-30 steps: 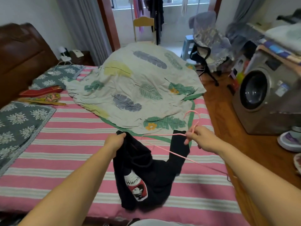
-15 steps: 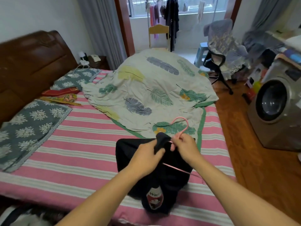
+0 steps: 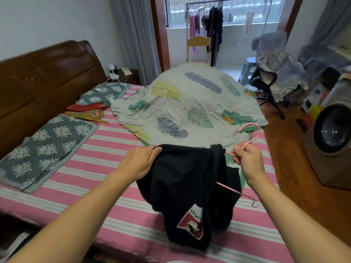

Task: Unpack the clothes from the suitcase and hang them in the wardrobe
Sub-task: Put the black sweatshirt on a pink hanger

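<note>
Near the bed's right edge, our left hand (image 3: 140,162) grips the limp, light black cotton garment (image 3: 188,186) at its top hem; our right hand (image 3: 247,160) pinches the stiff, thin pink wire hanger (image 3: 248,141) below its hook.

Left hand (image 3: 141,163) grips black shirt (image 3: 188,183); right hand (image 3: 247,160) pinches pink hanger (image 3: 248,144).

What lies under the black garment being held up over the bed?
Under the black garment the pink striped sheet and part of the pink hanger show. The hanger's left half is covered.
</note>
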`<state>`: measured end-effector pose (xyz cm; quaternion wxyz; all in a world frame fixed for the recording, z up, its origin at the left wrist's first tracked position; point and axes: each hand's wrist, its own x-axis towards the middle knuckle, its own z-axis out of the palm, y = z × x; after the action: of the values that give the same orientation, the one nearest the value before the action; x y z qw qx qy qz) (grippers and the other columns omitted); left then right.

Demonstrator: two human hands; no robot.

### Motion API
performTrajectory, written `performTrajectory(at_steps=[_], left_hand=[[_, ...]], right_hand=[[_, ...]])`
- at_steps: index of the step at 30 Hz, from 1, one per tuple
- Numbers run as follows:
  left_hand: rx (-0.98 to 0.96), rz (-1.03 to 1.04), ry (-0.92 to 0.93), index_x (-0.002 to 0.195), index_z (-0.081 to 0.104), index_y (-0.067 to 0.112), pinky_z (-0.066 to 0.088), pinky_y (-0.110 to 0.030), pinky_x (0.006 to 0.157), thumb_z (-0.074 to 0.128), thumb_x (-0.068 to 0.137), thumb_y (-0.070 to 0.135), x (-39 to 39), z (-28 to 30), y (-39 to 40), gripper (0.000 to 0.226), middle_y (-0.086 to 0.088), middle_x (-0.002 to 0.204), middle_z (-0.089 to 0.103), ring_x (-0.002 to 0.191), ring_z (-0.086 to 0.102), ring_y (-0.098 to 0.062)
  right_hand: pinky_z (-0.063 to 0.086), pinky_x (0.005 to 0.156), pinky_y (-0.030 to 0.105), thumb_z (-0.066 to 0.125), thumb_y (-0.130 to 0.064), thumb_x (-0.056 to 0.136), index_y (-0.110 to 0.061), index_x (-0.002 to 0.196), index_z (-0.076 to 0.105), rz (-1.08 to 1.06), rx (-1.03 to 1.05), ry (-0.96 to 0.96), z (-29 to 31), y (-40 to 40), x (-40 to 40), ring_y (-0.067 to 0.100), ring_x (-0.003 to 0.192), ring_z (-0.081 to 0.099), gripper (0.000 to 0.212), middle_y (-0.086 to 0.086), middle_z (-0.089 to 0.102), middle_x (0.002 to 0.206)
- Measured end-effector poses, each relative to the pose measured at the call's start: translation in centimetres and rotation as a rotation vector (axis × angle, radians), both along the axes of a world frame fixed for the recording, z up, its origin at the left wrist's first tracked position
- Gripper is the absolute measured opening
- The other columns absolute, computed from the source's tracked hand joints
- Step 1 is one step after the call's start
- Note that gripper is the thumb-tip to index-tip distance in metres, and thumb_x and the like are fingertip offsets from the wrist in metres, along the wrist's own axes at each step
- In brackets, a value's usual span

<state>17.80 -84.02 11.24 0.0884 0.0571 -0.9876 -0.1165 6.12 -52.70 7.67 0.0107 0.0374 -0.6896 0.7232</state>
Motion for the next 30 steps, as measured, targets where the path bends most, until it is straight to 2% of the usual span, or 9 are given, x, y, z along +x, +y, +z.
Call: performTrajectory(at_steps=[4,9,12,14,16,19,22,26,30], left_hand=[[0.286,-0.082,0.116,0.073,0.051,0.016,0.039,-0.040,0.069,0.027,0.105,0.056,-1.7,4.3,-0.2,0.056,-0.004,0.075,0.064,0.075,0.059,-0.026],[0.365,-0.135,-0.291,0.087,0.069,0.006,0.053,-0.041,0.089,0.039,0.101,0.063,-4.0,6.4,-2.9,0.067,-0.007,0.092,0.075,0.087,0.070,-0.023],[0.337,0.064,0.093,0.097,0.070,0.013,0.049,-0.046,0.091,0.044,0.105,0.046,-4.3,5.7,-3.8,0.042,-0.010,0.099,0.067,0.096,0.061,-0.028],[0.708,0.267,0.419,0.091,0.063,0.019,0.048,-0.044,0.085,0.038,0.105,0.045,-1.9,4.0,-2.6,0.038,-0.003,0.095,0.063,0.094,0.059,-0.024],[0.908,0.301,0.427,0.091,0.061,0.021,0.048,-0.037,0.082,0.041,0.104,0.045,1.0,0.4,-0.8,0.033,0.001,0.091,0.064,0.087,0.060,-0.012],[0.772,0.164,0.186,0.100,0.061,0.028,0.046,-0.023,0.085,0.054,0.104,0.021,2.4,-4.0,0.2,0.011,0.013,0.100,0.066,0.091,0.060,0.008],[0.779,0.209,0.196,0.095,0.061,0.028,0.043,-0.026,0.081,0.050,0.105,0.024,1.1,-3.8,-0.9,0.016,0.005,0.100,0.064,0.092,0.060,-0.003],[0.859,0.146,0.188,0.120,0.062,0.026,0.050,-0.029,0.093,0.062,0.099,0.033,0.7,-3.8,-0.7,0.022,0.010,0.116,0.067,0.109,0.063,-0.005],[0.801,0.246,0.228,0.100,0.067,0.019,0.057,-0.042,0.084,0.059,0.100,0.025,0.0,-4.3,0.5,0.009,0.003,0.097,0.071,0.093,0.068,-0.014]], right_hand=[[0.032,0.047,0.016,0.048,0.004,0.098,-0.008,0.066,0.049,0.015,-0.078,-0.008,0.0,-0.4,0.8,0.007,0.044,0.035,0.034,0.005,0.038,0.058],[0.031,0.046,0.016,0.048,0.008,0.096,-0.005,0.066,0.053,0.125,-0.073,0.008,1.3,-1.9,1.4,0.004,0.044,0.038,0.033,0.001,0.044,0.054],[0.032,0.047,0.015,0.046,0.008,0.098,-0.004,0.068,0.051,0.078,-0.166,0.038,2.7,-2.9,1.3,0.005,0.044,0.038,0.032,0.001,0.044,0.058],[0.031,0.046,0.015,0.046,0.008,0.098,-0.003,0.070,0.052,0.054,-0.184,0.045,3.1,-3.1,1.1,0.004,0.044,0.038,0.031,0.004,0.044,0.061],[0.030,0.046,0.015,0.045,0.009,0.097,-0.002,0.070,0.052,0.035,-0.188,0.040,3.3,-3.0,0.8,0.005,0.044,0.038,0.030,0.007,0.043,0.064],[0.030,0.045,0.014,0.045,0.010,0.097,-0.001,0.069,0.051,0.013,-0.192,0.030,3.6,-2.6,0.4,0.005,0.041,0.037,0.031,0.005,0.044,0.063],[0.028,0.043,0.014,0.045,0.010,0.096,-0.002,0.067,0.051,0.025,-0.183,0.045,4.1,-2.5,-0.2,0.005,0.040,0.035,0.032,0.001,0.044,0.057],[0.030,0.042,0.013,0.045,0.011,0.096,-0.001,0.067,0.052,0.018,-0.185,0.073,4.4,-2.2,-0.5,0.004,0.040,0.036,0.032,0.008,0.043,0.064],[0.030,0.043,0.013,0.045,0.010,0.097,0.000,0.067,0.052,0.025,-0.166,0.072,4.1,-1.8,-0.2,0.004,0.039,0.036,0.033,-0.004,0.046,0.052]])
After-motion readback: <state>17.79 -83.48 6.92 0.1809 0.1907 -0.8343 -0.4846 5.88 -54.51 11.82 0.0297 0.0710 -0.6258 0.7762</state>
